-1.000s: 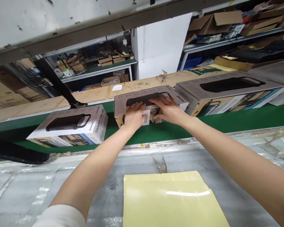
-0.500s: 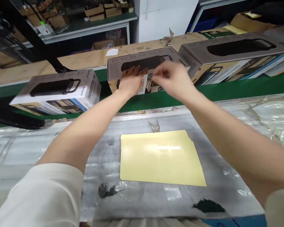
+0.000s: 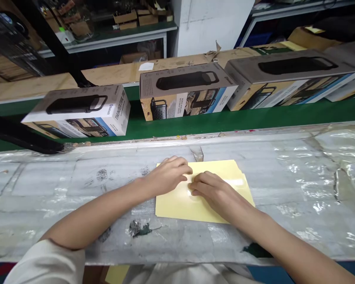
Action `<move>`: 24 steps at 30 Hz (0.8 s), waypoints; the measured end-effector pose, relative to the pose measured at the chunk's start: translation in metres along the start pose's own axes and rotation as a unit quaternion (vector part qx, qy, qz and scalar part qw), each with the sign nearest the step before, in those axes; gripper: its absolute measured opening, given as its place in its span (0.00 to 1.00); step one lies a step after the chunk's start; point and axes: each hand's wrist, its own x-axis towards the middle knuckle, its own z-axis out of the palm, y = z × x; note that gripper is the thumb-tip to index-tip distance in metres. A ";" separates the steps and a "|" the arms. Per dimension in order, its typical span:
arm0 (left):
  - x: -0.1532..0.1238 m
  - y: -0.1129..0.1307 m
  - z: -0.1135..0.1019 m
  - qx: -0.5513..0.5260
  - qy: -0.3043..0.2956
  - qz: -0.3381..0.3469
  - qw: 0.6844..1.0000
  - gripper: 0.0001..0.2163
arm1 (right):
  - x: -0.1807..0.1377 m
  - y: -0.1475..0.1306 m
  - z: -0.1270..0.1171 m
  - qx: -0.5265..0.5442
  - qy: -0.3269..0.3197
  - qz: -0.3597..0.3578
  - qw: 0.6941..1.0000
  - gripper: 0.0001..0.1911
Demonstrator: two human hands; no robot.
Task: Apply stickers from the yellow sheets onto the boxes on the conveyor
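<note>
A stack of glossy yellow sheets [image 3: 177, 205] lies on the plastic-covered bench in front of me. Over its upper left part is my left hand [image 3: 172, 174], its fingers bent and a gap between thumb and forefinger, with nothing visible in it. Just to the right, my right hand [image 3: 210, 188] is low over the sheets, fingertips pinched together at the surface. Whatever those fingertips hold, if anything, is too small to make out. A faint round shiny outline shows on the sheet below them. Beyond the bench stands a speaker box [image 3: 189, 94], touched by neither hand.
On the green conveyor belt [image 3: 165, 128] there is another speaker box [image 3: 79, 112] to the left and a grey box [image 3: 290, 79] to the right. A black post [image 3: 62, 55] rises at the left. Clear, creased plastic [image 3: 301, 165] covers the bench.
Both hands have left the middle speaker box and come back toward me, down onto the yellow sheets. The box's front is now uncovered.
</note>
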 end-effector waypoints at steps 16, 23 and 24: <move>-0.015 -0.013 0.032 0.097 0.081 0.040 0.991 0.08 | -0.016 0.000 -0.010 0.136 -0.014 0.102 0.985 0.10; -0.018 -0.008 0.023 0.127 0.088 0.087 0.984 0.12 | 0.028 0.024 -0.072 0.293 -0.013 0.185 0.938 0.22; -0.013 -0.013 0.011 0.100 0.140 0.085 0.981 0.12 | 0.043 0.026 -0.080 0.292 -0.008 0.182 0.939 0.22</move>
